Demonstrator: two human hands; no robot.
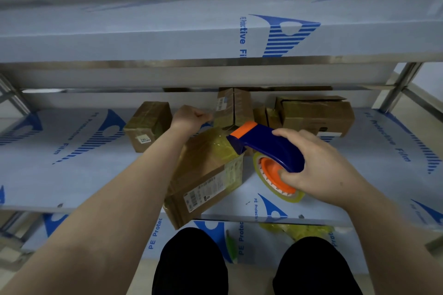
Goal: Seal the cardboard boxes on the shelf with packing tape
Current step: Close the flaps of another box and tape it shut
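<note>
The cardboard box [203, 175] lies askew on the shelf [72, 175], overhanging its front edge, with the tape dispenser [268, 143] at its top gripped by the right hand [318, 167], fingers clamped round it, while the left hand [189, 117] is curled just beyond the box, its hold impossible to tell.

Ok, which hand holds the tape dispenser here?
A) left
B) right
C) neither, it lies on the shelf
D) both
B: the right hand grips the blue dispenser over the front box; the left hand is curled beyond the box, off the dispenser.
</note>
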